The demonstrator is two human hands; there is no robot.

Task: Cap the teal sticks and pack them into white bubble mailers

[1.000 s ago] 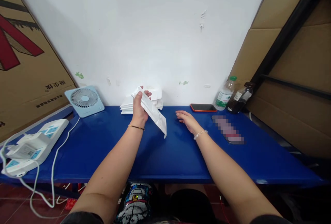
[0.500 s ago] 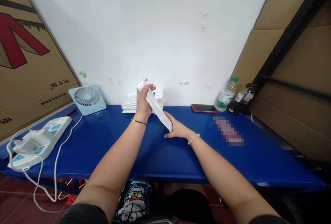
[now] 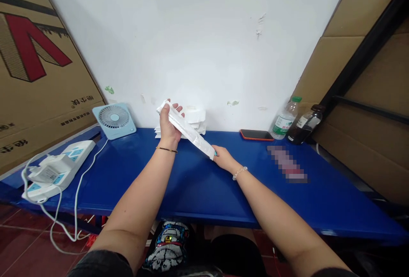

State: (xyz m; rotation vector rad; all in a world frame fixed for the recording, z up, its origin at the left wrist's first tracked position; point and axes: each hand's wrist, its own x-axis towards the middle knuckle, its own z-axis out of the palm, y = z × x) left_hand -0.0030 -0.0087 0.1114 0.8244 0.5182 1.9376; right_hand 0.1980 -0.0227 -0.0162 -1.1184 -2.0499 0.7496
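My left hand [image 3: 168, 124] is raised over the blue table [image 3: 198, 187] and grips the upper end of a long white packet [image 3: 188, 131]. The packet slants down to the right. My right hand [image 3: 223, 158] pinches its lower end just above the table top. Behind the hands, against the wall, lies a stack of similar white packets [image 3: 195, 119].
A small light-blue fan [image 3: 114, 119] stands at the back left, with a white power strip and charger [image 3: 57, 171] near the left edge. An orange-edged phone [image 3: 256, 134], a clear water bottle [image 3: 283, 119] and a dark bottle [image 3: 303, 125] sit at the back right. Cardboard sheets lean on both sides.
My right hand left the table top and took hold of the packet's lower end. My left hand kept its grip on the upper end and lifted it slightly.
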